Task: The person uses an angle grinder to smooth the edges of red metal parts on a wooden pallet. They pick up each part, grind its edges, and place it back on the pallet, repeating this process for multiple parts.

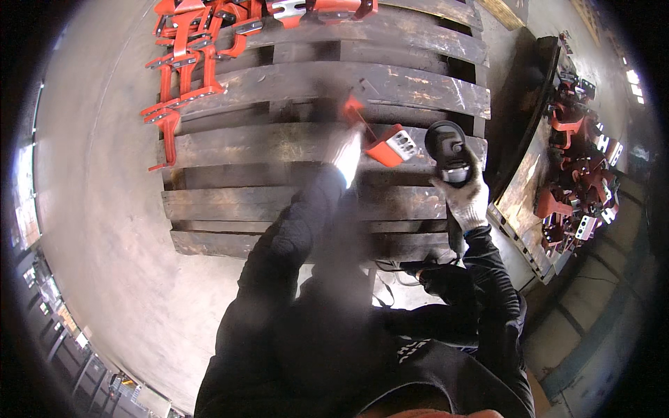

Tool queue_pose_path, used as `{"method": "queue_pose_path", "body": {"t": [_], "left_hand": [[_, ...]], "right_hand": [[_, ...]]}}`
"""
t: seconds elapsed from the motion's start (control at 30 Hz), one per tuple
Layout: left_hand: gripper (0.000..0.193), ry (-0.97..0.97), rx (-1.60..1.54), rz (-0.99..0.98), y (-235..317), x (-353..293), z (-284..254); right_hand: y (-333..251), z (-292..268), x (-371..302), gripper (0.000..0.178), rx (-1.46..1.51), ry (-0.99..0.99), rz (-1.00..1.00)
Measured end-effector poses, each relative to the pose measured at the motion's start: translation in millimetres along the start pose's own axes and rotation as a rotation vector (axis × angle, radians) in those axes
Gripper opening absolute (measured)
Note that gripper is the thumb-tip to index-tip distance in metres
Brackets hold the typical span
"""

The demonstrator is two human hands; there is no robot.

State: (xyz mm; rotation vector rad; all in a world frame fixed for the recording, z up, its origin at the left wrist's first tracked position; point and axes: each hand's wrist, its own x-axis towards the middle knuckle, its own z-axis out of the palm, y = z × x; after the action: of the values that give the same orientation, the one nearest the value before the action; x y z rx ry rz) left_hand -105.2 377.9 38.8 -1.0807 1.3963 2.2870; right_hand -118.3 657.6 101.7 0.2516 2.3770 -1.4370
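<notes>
My left hand (348, 157), in a pale glove, reaches over the middle of the pallet. Haze and glare smear its fingers, so their grip does not show. Right at it is a red metal bracket (387, 149) with a silver end plate full of holes; the blurred hand hides part of it. My right hand (468, 200), in a white knit glove, is closed around what looks like an angle grinder (444, 141). The tool's round black head points away from me, just right of the bracket, with a gap between them.
A worn wooden pallet (300, 83) with gaps between its slats lies under my hands. Red brackets (182, 63) are piled at its far left, more along its far edge. To the right, another wooden pallet (523, 184) bears many red brackets (578, 164). Concrete floor (104, 174) spreads left.
</notes>
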Motion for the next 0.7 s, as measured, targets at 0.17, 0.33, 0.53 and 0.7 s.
{"method": "queue_pose_path", "body": {"t": [0.17,0.33,0.53,0.7], "left_hand": [[0.035,0.187,0.873,0.477,-9,70,-28],[0.032,0.286,0.953,0.433,17,53,-8],[0.034,0.294,0.829,0.424,2,64,-15],[0.030,0.268,0.878,0.421,6,65,-24]], "right_hand": [[-28,-1,-14,0.094,1.077,-0.226,0.222],[-59,23,-29,0.095,-0.109,-0.120,-0.266],[-63,31,-27,0.093,-0.121,-0.194,-0.240],[-53,25,-16,0.092,0.041,-0.109,-0.204]]}}
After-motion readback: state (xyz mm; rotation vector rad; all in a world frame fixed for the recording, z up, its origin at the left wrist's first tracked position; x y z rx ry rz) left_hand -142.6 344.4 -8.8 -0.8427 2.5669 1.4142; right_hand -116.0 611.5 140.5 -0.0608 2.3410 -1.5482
